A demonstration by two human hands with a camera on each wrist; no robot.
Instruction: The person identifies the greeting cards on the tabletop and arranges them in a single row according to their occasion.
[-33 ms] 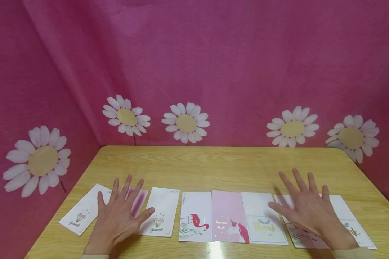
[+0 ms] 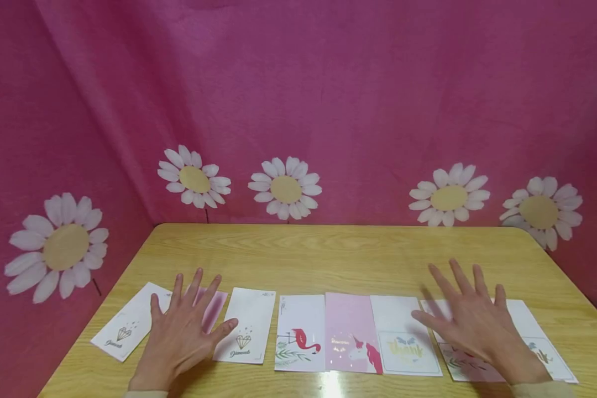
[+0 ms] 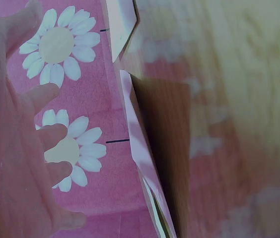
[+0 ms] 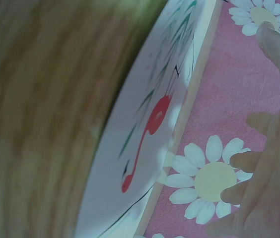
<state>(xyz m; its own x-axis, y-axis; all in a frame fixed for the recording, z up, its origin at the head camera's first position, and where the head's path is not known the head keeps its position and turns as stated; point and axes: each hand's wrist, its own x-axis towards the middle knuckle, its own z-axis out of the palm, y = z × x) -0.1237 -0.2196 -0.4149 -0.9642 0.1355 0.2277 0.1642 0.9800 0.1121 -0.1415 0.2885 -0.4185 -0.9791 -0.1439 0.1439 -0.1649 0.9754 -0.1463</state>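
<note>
Nothing has shifted between the two head views — both hands and every card lie as they did, so the row is at rest under spread fingers.

The left hand (image 2: 181,334) is flat and open over a pink card (image 2: 214,307), between two diamond cards (image 2: 126,320). Then come the flamingo card (image 2: 298,334), the unicorn card (image 2: 350,331) and the thank-you card (image 2: 403,334). The right hand (image 2: 470,320), also splayed, covers another card (image 2: 465,367).

The tabletop (image 2: 328,254) is pale wood — behind it hangs a pink cloth (image 2: 303,83) with daisies (image 2: 284,188).
</note>
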